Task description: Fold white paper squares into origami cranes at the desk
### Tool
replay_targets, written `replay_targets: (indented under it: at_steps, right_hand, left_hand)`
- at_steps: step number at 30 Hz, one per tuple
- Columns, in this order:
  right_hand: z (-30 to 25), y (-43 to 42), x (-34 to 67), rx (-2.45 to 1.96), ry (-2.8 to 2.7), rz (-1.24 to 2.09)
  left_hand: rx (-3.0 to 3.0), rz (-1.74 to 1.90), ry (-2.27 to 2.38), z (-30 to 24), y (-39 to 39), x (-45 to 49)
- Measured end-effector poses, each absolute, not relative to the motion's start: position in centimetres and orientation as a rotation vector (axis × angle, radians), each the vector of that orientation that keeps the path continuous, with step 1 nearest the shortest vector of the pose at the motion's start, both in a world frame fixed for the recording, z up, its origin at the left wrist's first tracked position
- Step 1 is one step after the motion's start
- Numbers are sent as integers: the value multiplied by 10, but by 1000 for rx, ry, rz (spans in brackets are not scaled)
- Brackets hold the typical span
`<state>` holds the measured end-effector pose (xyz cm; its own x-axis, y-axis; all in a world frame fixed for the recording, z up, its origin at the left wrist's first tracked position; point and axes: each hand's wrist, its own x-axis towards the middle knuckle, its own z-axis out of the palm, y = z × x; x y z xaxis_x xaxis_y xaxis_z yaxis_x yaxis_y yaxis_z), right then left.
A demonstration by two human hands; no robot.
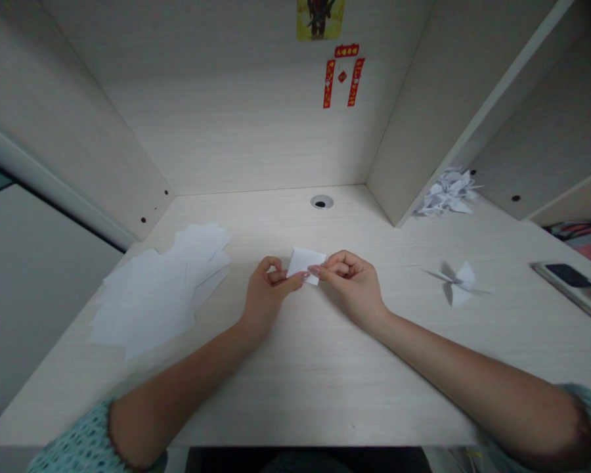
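A small folded sheet of white paper (305, 259) is held up just over the desk, near the middle of the view. My left hand (270, 289) pinches its left side, with the thumb lying across the lower edge. On the opposite side my right hand (352, 282) grips the paper between thumb and fingers. Both thumb tips nearly meet at the front of the fold. The finger parts behind the paper are hidden.
To the left lies a spread stack of white paper sheets (152, 295). A folded paper pinwheel shape (458, 284) rests at the right. Behind a divider panel (408, 144) is a heap of folded papers (448, 192). A dark phone-like object (570, 275) lies far right.
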<state>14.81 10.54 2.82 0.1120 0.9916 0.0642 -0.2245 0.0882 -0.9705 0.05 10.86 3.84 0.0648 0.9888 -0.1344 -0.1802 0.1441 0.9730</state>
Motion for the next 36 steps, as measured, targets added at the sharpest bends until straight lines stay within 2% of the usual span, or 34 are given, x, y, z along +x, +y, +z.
replay_targets:
  at_steps: [23,31,36]
  right_hand:
    - [24,112,147,-908,-846,1379]
    - [21,114,150,-878,-867,1378]
    - [16,116,151,-886,-947,1265]
  left_hand:
    - [916,1229,1044,39,107,5]
    - [865,1213,1042,34,113,0]
    - [929,1174,1018,35,112,0]
